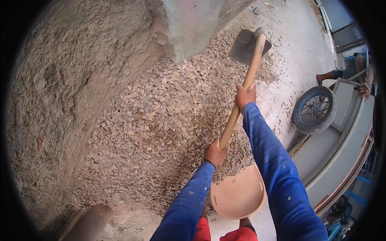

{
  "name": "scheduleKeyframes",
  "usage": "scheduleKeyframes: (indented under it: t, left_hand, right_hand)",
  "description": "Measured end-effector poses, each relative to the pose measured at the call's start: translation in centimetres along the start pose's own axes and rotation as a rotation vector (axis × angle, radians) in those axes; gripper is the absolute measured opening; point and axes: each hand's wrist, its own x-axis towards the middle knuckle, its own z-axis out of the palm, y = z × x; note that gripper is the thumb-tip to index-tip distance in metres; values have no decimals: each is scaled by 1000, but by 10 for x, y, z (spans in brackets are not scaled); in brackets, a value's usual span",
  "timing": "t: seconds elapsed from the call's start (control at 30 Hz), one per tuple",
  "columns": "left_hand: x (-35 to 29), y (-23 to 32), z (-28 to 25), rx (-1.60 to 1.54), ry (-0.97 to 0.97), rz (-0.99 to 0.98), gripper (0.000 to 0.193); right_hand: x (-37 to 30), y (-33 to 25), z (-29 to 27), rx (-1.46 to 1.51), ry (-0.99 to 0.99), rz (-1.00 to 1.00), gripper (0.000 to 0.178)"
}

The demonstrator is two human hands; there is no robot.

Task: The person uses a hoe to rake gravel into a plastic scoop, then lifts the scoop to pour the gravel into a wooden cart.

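Both of my hands grip the wooden handle of a hoe (230, 127), which slants up and away to the right. My left hand (216, 153) is wrapped around the near end of the handle, and my right hand (245, 97) is closed about it farther up. The hoe's broad dark blade (243, 47) is at the far end, by the far right edge of a gravel heap (161, 104). Below my left hand, close to my feet, a shallow peach-coloured basin (237, 195) sits against the gravel with a few stones at its rim.
A rough earthen or plastered bank (72, 68) rises on the left, beside a pale concrete block (191, 26). On the right stands a cart (321, 154) with a spoked wheel (315, 111); another person's hand (364, 92) rests on it. A brown cylinder (90, 225) lies lower left.
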Motion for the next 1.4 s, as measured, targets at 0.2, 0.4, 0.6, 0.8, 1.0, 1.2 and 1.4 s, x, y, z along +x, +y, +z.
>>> scheduleKeyframes:
  t: [0.2, 0.4, 0.6, 0.8, 1.0, 1.2, 1.4]
  left_hand:
    - [-40, -30, -37, -25, 71, -141, 40]
    - [-132, -19, -20, -26, -26, -296, 43]
    - [-218, -28, 22, -9, -123, -404, 45]
    - [-281, -26, 68, -21, -53, -220, 45]
    - [-379, -32, 145, 214, -118, -398, 50]
    - [-531, -56, 211, 119, -275, -499, 40]
    - [-551, -36, 214, 68, -334, -587, 38]
  right_hand:
    - [-12, 53, 66, -327, 15, 124, 47]
    - [-75, 103, 18, -446, -87, 268, 46]
    - [-142, 183, -38, -551, -124, 334, 41]
    - [-174, 242, -93, -421, -125, 367, 32]
    - [-250, 285, -195, -84, -251, 468, 21]
    - [-391, 284, -306, 55, -296, 708, 23]
    - [-413, 252, -326, -78, -272, 730, 30]
